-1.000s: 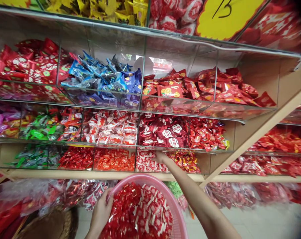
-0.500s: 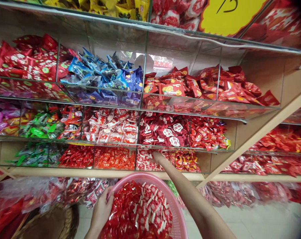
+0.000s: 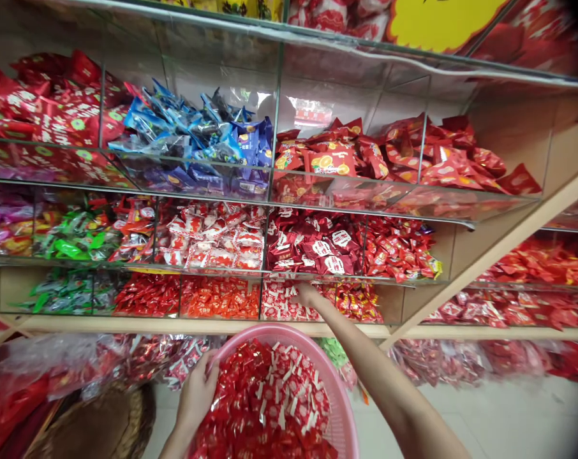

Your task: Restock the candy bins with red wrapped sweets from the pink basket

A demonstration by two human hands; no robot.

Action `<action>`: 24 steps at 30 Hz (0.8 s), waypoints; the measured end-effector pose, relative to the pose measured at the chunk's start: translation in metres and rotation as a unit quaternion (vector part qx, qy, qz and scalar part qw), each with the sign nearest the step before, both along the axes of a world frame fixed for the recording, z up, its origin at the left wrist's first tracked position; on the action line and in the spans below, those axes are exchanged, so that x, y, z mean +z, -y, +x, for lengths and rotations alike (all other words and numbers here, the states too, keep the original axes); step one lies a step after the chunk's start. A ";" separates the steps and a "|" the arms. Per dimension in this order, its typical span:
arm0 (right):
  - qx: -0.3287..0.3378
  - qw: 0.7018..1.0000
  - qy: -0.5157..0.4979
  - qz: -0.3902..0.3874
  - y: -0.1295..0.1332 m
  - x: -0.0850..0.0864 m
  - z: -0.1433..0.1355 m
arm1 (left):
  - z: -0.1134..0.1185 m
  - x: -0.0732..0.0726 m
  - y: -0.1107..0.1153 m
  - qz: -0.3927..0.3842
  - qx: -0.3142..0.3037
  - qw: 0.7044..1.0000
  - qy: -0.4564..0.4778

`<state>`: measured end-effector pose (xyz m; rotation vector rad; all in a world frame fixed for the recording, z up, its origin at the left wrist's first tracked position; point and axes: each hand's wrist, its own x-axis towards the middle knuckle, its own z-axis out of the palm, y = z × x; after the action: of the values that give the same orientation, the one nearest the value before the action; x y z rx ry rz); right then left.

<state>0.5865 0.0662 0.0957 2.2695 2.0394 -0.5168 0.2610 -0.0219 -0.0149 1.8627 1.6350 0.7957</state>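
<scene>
Gripping the pink basket (image 3: 341, 401) in front of the candy shelf (image 3: 174, 326) with my left hand's (image 3: 198, 390) fingers, I rest my right hand (image 3: 310, 296) among red-and-white candies (image 3: 279, 301), whether its fingers clutch any I cannot tell, and one-sided support could tip the laden basket.

1 view is given, from a camera worn on the head, pointed forward and down. A pink basket (image 3: 342, 408) is looked into from above, very near; beyond it, candy shelves (image 3: 184, 326) are faced nearly front-on, close by, shown slanting down to the right higher up.
</scene>
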 end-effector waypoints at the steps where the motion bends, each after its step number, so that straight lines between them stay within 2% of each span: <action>1: 0.006 1.000 -0.004 0.014 0.006 0.004 0.004 | 0.000 0.001 0.000 -0.001 -0.002 1.000 0.001; 4: 0.046 0.996 -0.031 0.074 0.037 0.012 0.014 | 0.000 0.003 -0.001 0.004 -0.006 1.000 0.006; 7: 0.086 0.986 -0.082 0.115 0.082 0.009 0.018 | 0.001 0.002 -0.001 0.002 -0.006 1.000 0.000; 11: 0.104 0.984 -0.121 0.077 0.147 -0.009 0.010 | 0.002 0.002 -0.001 0.002 -0.006 1.000 -0.007; 15: 0.065 0.997 -0.039 0.024 0.196 -0.026 -0.004 | 0.003 0.007 0.001 -0.006 -0.008 1.000 -0.010; 19: 0.064 0.997 0.036 0.024 0.224 -0.038 -0.021 | 0.004 0.010 0.002 -0.002 -0.006 1.000 -0.013; 24: 0.082 0.991 0.100 0.043 0.240 -0.055 -0.036 | 0.004 0.009 0.002 -0.009 -0.012 1.000 -0.016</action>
<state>0.5508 -0.1733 0.0406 2.0751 2.1574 -0.1860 0.2646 -0.0238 -0.0062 1.8878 1.6314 0.7418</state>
